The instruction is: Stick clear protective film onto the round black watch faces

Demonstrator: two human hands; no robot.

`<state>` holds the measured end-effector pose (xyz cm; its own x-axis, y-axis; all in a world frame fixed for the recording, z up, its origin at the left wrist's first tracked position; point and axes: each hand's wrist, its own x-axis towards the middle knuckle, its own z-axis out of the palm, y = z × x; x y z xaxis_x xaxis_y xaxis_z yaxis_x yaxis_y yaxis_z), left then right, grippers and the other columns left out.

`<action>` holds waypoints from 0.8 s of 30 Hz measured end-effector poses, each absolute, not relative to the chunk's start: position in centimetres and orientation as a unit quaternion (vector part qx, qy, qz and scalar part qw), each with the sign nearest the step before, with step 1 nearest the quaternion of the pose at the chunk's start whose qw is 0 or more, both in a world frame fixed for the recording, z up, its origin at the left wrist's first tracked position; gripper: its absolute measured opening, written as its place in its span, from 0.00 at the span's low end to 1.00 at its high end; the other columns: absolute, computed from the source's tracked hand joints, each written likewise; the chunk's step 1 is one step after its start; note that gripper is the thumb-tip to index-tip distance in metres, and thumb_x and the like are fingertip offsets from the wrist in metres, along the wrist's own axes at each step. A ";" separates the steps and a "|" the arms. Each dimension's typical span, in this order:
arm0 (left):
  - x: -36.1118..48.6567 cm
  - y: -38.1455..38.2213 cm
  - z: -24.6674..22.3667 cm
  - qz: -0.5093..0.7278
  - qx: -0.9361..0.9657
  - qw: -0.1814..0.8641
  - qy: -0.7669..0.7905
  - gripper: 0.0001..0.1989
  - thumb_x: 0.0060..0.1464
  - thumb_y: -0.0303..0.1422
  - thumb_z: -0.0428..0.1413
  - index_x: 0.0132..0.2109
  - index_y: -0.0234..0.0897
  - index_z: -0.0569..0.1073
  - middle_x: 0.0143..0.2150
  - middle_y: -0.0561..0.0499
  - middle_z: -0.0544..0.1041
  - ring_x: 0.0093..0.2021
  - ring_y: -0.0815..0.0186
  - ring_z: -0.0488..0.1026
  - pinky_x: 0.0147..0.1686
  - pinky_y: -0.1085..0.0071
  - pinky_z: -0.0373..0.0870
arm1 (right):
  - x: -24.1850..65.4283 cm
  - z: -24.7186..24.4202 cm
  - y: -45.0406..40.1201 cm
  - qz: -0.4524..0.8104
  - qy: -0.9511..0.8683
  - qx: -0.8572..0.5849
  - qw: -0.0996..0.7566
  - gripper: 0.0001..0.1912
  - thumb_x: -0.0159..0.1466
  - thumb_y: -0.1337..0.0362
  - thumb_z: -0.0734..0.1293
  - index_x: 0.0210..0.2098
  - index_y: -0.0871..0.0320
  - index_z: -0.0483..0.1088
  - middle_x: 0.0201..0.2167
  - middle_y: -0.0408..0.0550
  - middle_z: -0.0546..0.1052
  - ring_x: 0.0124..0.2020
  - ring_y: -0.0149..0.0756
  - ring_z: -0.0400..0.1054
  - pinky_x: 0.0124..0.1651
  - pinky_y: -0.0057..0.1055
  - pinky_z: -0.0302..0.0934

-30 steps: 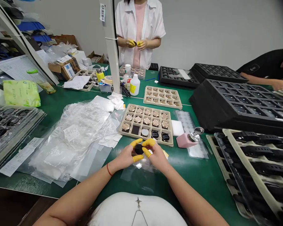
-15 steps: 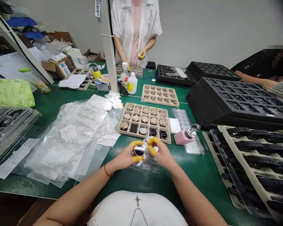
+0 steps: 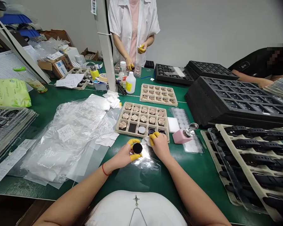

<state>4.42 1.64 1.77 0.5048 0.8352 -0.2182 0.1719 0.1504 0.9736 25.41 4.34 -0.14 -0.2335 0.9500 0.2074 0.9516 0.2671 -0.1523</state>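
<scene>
Between the yellow-cotted thumb and fingers of my left hand (image 3: 124, 155) is a round black watch face (image 3: 137, 148), held by its edge and tilted toward me. My right hand (image 3: 160, 146), also in yellow finger cots, pinches a white wipe (image 3: 146, 141) just right of the watch face. Its fingertips are over the front edge of a beige compartment tray (image 3: 131, 133) and partly cover the dark discs in the front-right cells. Rose-gold watch parts (image 3: 143, 118) fill the back rows. A clear plastic film (image 3: 134, 172) lies under my hands.
Right of the tray are a pink pump bottle (image 3: 180, 137) and a white block (image 3: 173, 125). Black foam trays (image 3: 226, 106) and watch-strap trays (image 3: 240, 163) stack at right. Crumpled plastic bags (image 3: 68, 131) spread left. Behind a post (image 3: 106, 47), a co-worker (image 3: 134, 31) stands.
My right hand has moved away from the watch face toward the tray, taking the wipe with it. The watch face has turned and lost its bright reflection. My view has shifted slightly.
</scene>
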 end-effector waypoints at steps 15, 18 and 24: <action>4.9 1.5 1.2 0.263 0.623 0.619 0.400 0.21 0.48 0.27 0.56 0.50 0.39 0.63 0.40 0.51 0.71 0.35 0.68 0.70 0.33 0.73 0.67 | 20.5 0.3 0.2 0.125 -0.821 -0.418 0.369 0.08 0.64 0.66 0.62 0.36 0.51 0.73 0.32 0.45 0.72 0.36 0.38 0.58 0.42 0.39 0.51; 5.0 1.4 1.0 0.279 0.605 0.627 0.403 0.21 0.48 0.29 0.57 0.51 0.39 0.63 0.40 0.51 0.71 0.36 0.67 0.71 0.34 0.72 0.68 | 21.0 -0.2 0.9 0.111 -0.799 -0.438 0.396 0.09 0.65 0.65 0.61 0.36 0.52 0.73 0.31 0.46 0.71 0.35 0.37 0.59 0.41 0.38 0.52; 4.6 1.5 0.4 0.302 0.580 0.617 0.437 0.24 0.48 0.32 0.58 0.52 0.38 0.60 0.31 0.54 0.71 0.30 0.68 0.70 0.30 0.73 0.67 | 21.4 0.5 0.1 0.129 -0.802 -0.445 0.376 0.10 0.65 0.65 0.61 0.40 0.48 0.73 0.34 0.45 0.72 0.38 0.38 0.60 0.45 0.40 0.53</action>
